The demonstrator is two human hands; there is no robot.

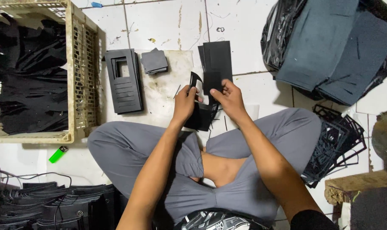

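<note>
Hands meet at the centre of the frame, over the crossed legs. The left hand [184,103] is closed on a curved black offcut [194,79] and a dark die-cut piece [200,116]; the right hand [228,99] pinches the same piece from the other side, fingers bent. Peeling cleanly probably calls for a firm hold near the cut line and a slow pull (the material looks thin). Just above lies a stack of black sheets [217,61]; left of it, windowed black panels [124,81] and small squares [154,61]; at far left, a plastic crate [78,64] on the tiled floor [168,21].
</note>
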